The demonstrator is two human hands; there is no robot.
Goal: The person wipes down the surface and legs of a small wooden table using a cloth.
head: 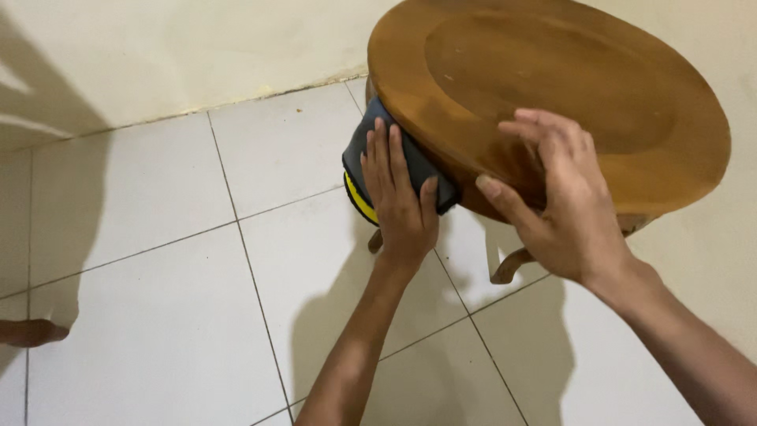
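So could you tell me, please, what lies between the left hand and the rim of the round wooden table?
In the head view, a dark cloth with a yellow edge lies there, pressed by the left hand against the table's rim.

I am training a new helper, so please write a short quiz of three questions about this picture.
1. True or false: the left hand presses a dark cloth against the edge of the round wooden table.
2. Where does the right hand rest? A) on the tiled floor B) on the table rim C) on the wall
3. What colour is the cloth's lower edge?

Key: 1 true; 2 B; 3 yellow.
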